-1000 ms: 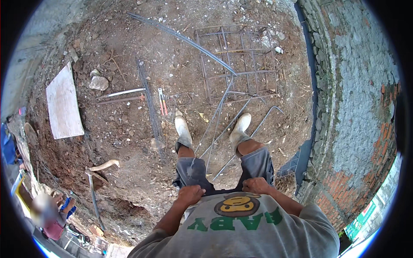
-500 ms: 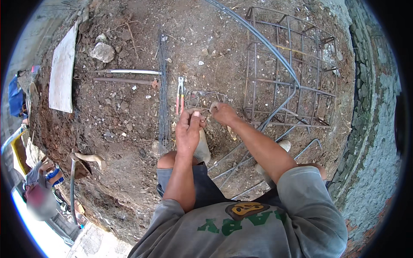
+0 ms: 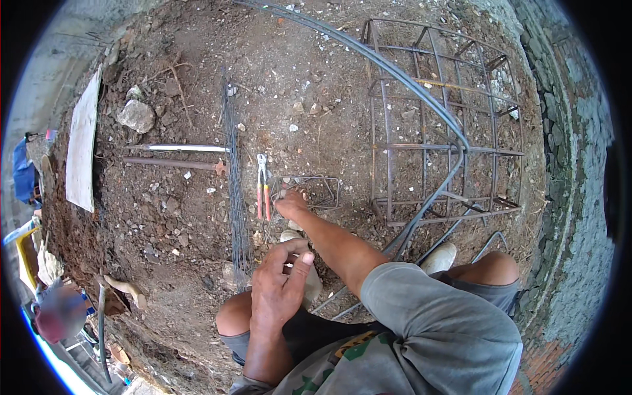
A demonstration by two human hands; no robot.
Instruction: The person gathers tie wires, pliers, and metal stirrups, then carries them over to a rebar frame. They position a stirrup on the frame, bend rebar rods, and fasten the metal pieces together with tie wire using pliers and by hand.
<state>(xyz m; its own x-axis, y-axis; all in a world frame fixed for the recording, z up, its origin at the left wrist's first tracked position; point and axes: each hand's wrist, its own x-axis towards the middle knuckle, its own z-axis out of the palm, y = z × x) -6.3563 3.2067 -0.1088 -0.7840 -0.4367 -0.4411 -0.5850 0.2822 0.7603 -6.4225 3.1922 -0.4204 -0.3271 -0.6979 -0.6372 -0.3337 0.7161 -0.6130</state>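
My right hand reaches down to the ground, its fingers closed at the left end of some bent steel stirrups. Just left of that hand lie end-cutting pincers with red handles, jaws pointing away from me. Nearer my body, over my knees, my left hand is raised with the fingers curled and the thumb against them. Whatever it may hold is too small to make out. A bundle of thin tie wire runs along the soil left of the pincers.
A rebar cage lies at the right, with long bent bars across it. To the left are a light pipe, a rusty bar, a stone, a pale board and a wooden-handled tool. A rough wall stands far right.
My hands were together in front of me; now they are apart. The right has moved left and down to the stirrups, while the left has drawn back toward my body. The view has shifted.
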